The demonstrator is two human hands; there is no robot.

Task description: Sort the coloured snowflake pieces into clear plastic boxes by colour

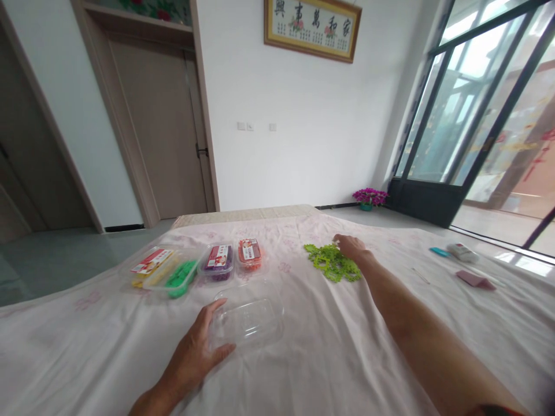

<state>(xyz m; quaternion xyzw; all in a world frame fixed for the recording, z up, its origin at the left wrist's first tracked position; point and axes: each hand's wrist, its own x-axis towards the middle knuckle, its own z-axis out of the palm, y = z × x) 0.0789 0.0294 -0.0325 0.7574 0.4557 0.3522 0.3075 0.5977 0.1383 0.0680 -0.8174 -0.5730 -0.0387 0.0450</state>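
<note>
A clear plastic container (249, 321) lies on the cloth in front of me, and nothing shows inside it. My left hand (208, 338) grips its left end, thumb on the near side and fingers on the far side. To the right is a loose pile of lime-green, lacy-edged pieces (333, 263); their exact kind is hard to make out. My right hand (350, 245) is at the pile's far right edge, fingers pointing left and apart from a grip, with the fingertips partly hidden.
Labelled clear boxes stand at the left: one with yellow (150, 266) and green pieces (181, 277), a purple one (217, 262) and an orange one (250, 254). At the right lie a blue item (439, 252), a white packet (462, 252) and a pink folded piece (476, 280).
</note>
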